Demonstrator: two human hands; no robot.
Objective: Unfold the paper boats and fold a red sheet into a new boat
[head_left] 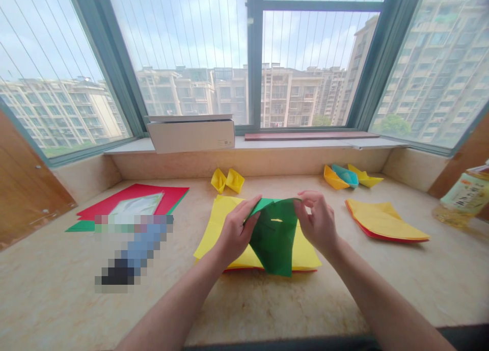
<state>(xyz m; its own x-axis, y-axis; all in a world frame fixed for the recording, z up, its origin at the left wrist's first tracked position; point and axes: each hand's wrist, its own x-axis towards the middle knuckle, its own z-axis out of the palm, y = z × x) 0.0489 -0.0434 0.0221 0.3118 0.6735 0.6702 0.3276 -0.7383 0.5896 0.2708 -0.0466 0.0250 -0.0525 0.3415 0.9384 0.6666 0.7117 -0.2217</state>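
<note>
A sheet of dark green paper (275, 239), partly folded over along its top, is held up between both hands. My left hand (240, 227) pinches its upper left edge, where a lighter green strip shows. At the upper right corner my right hand (318, 222) grips it between thumb and fingers. Underneath lies a stack of yellow paper (217, 223) with red sheets showing at its front edge. Part of the stack is hidden behind the green sheet and my hands.
Two small yellow paper boats (227, 181) stand behind the stack; orange, blue and yellow boats (345, 177) sit back right. Folded orange paper (385, 221) and an oil bottle (464, 195) are right. Red sheets (175, 195) and a blurred object (143, 251) lie left. A white box (193, 136) rests on the sill.
</note>
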